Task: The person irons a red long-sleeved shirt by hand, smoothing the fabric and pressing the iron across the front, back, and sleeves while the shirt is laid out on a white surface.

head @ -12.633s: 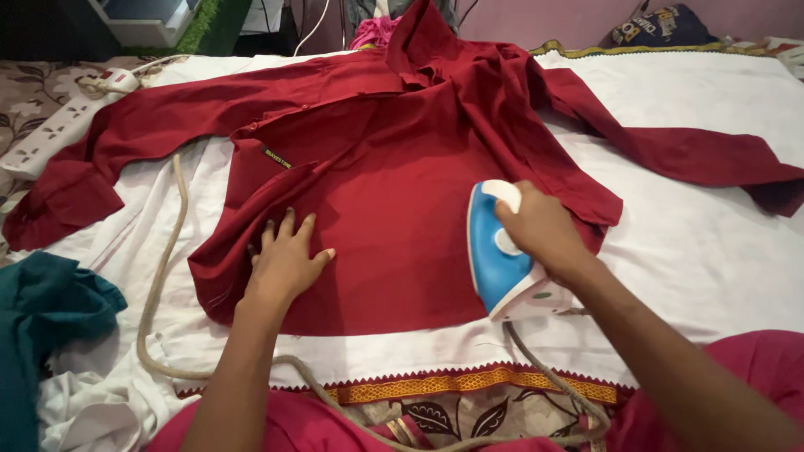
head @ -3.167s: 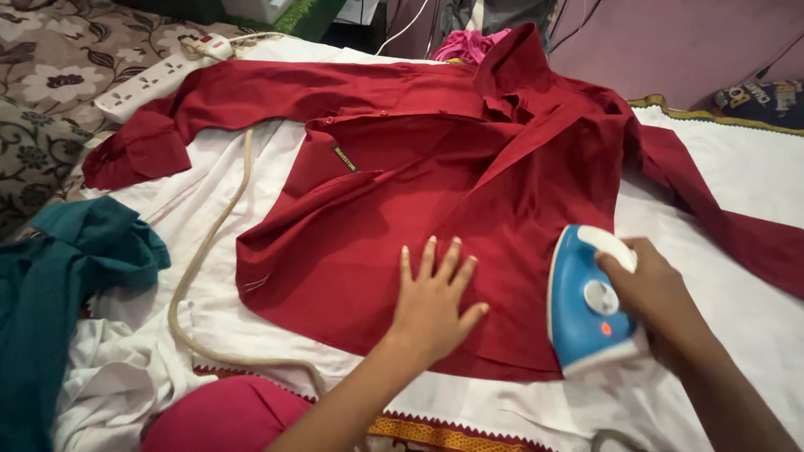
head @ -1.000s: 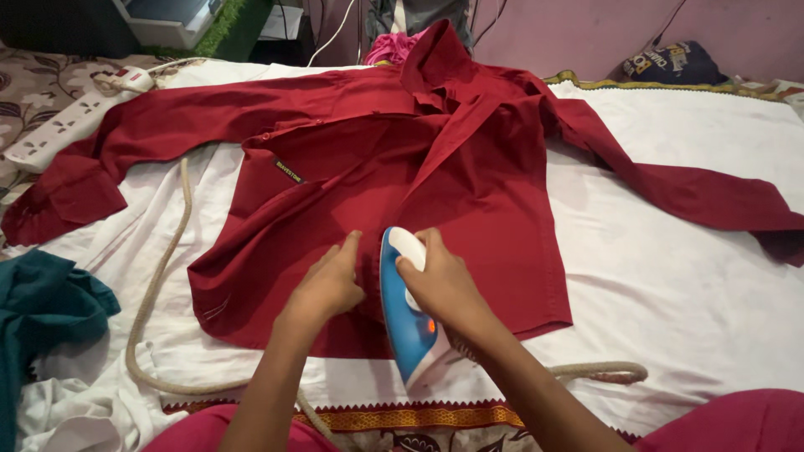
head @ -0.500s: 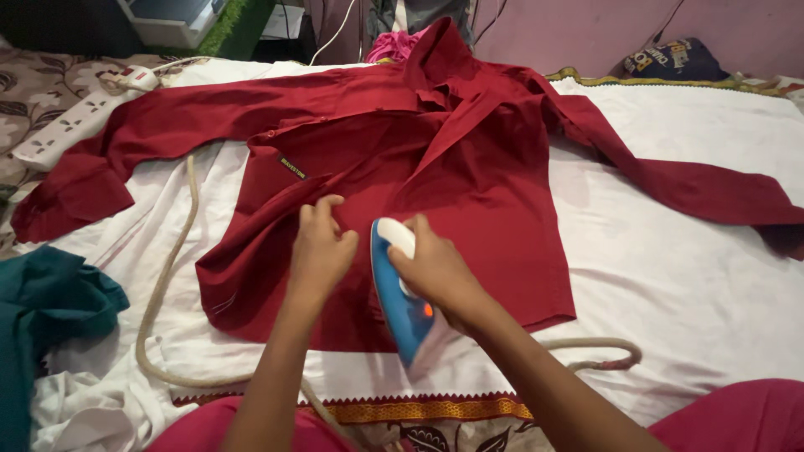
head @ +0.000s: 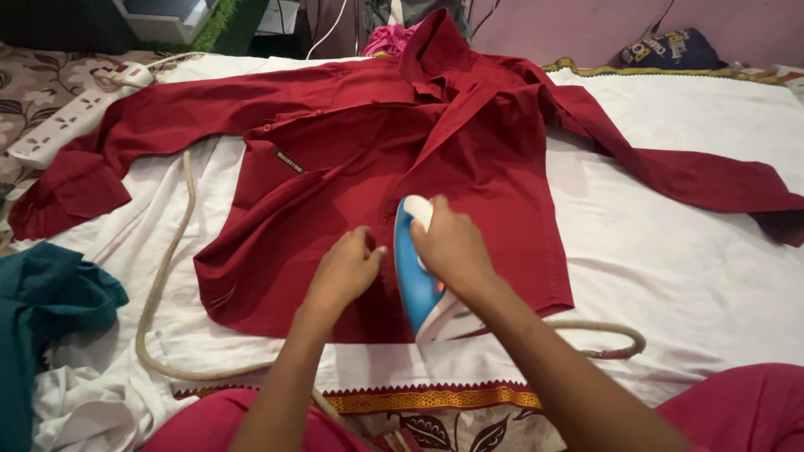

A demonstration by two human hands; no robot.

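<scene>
A dark red shirt (head: 469,142) lies spread open on a white sheet (head: 687,251), sleeves stretched out to both sides. My right hand (head: 452,247) grips the white handle of a blue and white iron (head: 414,276), which rests on the shirt's front near the button edge. Just left of the iron, my left hand (head: 347,269) pinches the red fabric with its fingers curled. A thick beige cord (head: 167,251) runs from the iron, loops along the left of the shirt and shows again at the right of my arm.
A white power strip (head: 63,121) lies at the far left on a floral cover. A teal cloth (head: 50,310) is bunched at the left edge above crumpled white cloth. A dark printed cushion (head: 670,50) sits at the back right. A sheet border with gold trim (head: 419,398) runs near me.
The iron has slid a little up and right along the shirt front. My left hand followed it rightward, staying beside the iron with its fingers on the fabric.
</scene>
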